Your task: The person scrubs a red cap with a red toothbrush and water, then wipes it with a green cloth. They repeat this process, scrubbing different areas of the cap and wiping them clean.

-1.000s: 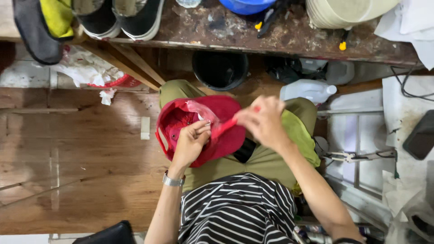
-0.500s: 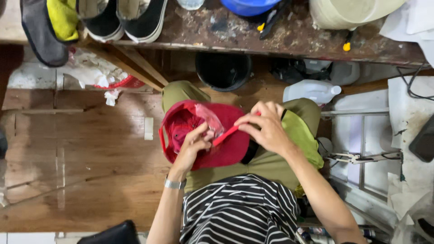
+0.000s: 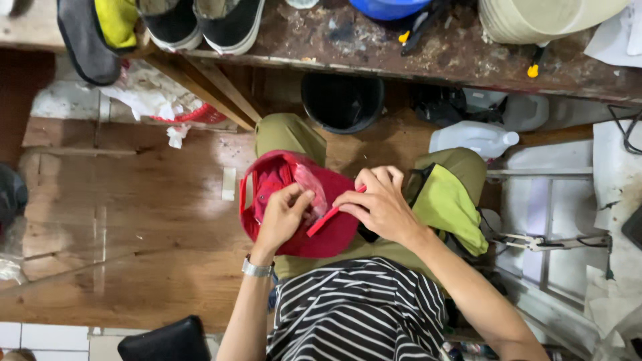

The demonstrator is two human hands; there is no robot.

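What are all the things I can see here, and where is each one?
cap: 1, red, on the lap, held upside down
strap: 1, red, across the cap, pinched by the right hand
shoes: 2, black with white soles, on the workbench edge
bucket: 1, black, under the workbench
jug: 1, white, on the floor beside the right knee
cloth: 1, lime green, on the right thigh
workbench: 1, dark worn wood, top
watch: 1, silver, left wrist
left hand: inside the cap
right hand: on the strap
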